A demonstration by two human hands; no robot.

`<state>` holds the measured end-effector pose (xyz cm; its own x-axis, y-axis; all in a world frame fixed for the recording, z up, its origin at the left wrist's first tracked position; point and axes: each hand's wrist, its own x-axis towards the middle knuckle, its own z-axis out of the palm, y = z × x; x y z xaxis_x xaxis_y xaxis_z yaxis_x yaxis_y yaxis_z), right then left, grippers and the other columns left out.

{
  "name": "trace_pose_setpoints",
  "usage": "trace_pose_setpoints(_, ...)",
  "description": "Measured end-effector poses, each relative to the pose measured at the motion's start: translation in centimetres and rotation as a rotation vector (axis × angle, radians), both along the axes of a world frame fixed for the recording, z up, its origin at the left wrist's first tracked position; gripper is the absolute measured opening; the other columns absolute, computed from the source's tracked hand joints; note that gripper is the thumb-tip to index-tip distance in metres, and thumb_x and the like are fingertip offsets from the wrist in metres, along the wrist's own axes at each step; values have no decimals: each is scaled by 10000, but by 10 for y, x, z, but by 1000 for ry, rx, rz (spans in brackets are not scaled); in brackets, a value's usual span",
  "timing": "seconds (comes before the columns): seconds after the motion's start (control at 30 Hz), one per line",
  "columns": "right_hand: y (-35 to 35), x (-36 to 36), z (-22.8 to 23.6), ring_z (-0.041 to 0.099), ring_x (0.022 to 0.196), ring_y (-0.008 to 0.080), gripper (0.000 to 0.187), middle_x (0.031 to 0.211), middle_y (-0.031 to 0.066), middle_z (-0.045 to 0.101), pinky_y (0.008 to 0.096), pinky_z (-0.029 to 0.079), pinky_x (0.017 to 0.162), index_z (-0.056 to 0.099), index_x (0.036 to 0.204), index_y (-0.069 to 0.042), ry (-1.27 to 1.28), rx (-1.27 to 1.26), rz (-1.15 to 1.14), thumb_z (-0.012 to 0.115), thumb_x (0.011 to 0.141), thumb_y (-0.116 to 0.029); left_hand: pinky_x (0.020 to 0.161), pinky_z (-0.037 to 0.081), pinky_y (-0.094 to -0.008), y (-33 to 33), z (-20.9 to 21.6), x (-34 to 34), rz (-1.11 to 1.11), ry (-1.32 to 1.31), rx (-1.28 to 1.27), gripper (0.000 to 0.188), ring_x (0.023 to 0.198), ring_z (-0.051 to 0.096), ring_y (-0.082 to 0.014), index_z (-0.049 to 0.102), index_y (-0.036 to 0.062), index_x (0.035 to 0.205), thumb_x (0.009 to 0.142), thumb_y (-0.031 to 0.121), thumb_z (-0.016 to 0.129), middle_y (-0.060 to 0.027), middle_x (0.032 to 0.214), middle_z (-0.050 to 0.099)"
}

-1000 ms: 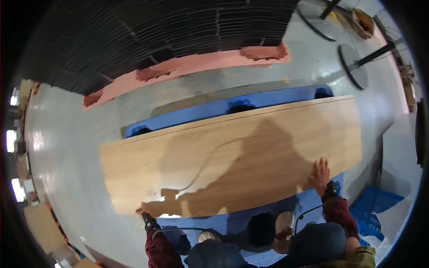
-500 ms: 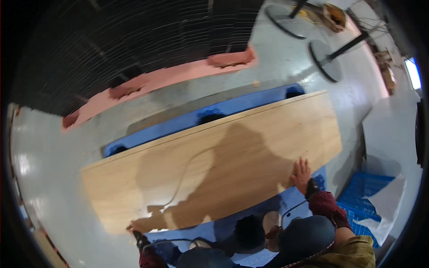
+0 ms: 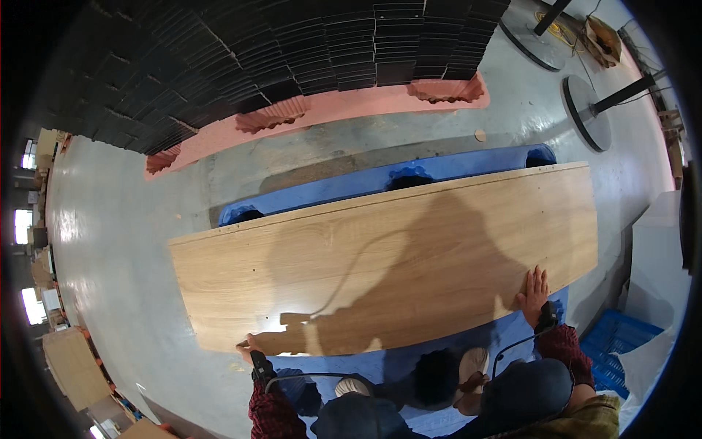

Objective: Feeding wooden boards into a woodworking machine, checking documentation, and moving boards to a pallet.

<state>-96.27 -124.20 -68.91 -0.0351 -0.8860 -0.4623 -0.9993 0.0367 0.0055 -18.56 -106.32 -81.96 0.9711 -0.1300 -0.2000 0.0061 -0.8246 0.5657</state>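
A long wood-grain panel (image 3: 351,271) lies flat across a blue plastic pallet (image 3: 322,194), its far long edge drilled with small holes. At the panel's near left corner, my left hand (image 3: 250,346) is closed on the edge, thumb on top; its other fingers are partly hidden. My right hand (image 3: 533,295) rests flat on the panel close to its near right edge, fingers stretched out. Both wrists carry dark bands with thin cables. My shadow falls over the middle of the panel.
Beyond the pallet, a tall stack of black panels (image 3: 322,51) stands on a pink pallet (image 3: 351,102). Round black-based stands (image 3: 589,117) are at the far right. A blue crate (image 3: 610,344) lies near right, cardboard boxes (image 3: 77,366) on the left. My feet are on the blue pallet.
The view has turned, so the panel, pallets and both hands appear further right, with boxes now showing at left. My hands keep their places on the panel.
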Motion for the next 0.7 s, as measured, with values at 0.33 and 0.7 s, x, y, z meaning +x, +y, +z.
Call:
trace_pose_setpoints(0.33, 2, -15, -2, 91, 1345, 446, 727, 1467, 199, 134, 589, 178, 1038, 271, 1396, -102, -38, -76, -37, 596, 802, -366, 744, 474, -376, -55, 4, -33, -510, -147, 331, 496, 778, 581, -258, 534, -18, 1008, 780, 407, 645, -157, 856, 618)
trace_pose_setpoints(0.7, -7, -9, 4, 29, 1355, 438, 778, 1477, 206, 94, 562, 156, 1059, 209, 1412, -50, -31, -2, -4, 608, 779, -263, 679, 490, -378, -6, 15, 4, -457, 43, 245, 440, 707, 579, -239, 559, -21, 991, 810, 376, 617, -125, 814, 615)
